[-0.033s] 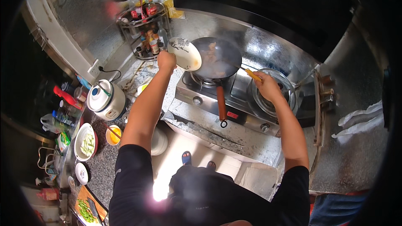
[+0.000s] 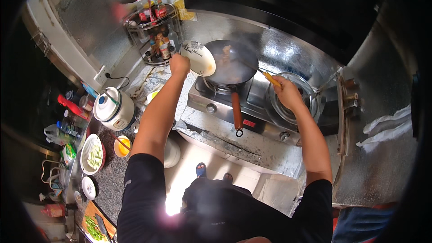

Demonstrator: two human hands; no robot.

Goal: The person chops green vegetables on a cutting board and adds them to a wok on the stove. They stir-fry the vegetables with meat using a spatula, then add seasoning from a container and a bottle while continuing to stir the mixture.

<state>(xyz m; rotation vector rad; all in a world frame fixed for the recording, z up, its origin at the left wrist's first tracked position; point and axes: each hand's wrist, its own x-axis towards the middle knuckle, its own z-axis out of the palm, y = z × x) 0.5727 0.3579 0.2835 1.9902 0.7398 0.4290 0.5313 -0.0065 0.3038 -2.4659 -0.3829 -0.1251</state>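
Observation:
My left hand is closed on the rim of a white bowl with a dark pattern. The bowl is tilted, its inside facing the wok, with a little brownish residue at its lower side. Just right of it, a dark wok with a brown handle sits on the left burner, steaming, with pale brown food pieces inside. My right hand grips a yellow-handled cooking utensil. Its thin metal shaft reaches over the wok's right rim; its head is lost in the steam and dark wok.
A glass lid lies on the right burner under my right hand. Behind the bowl stands a bottle rack. On the left counter are a rice cooker, a basket of cut vegetables, a bowl of yellow liquid and a cutting board with a knife.

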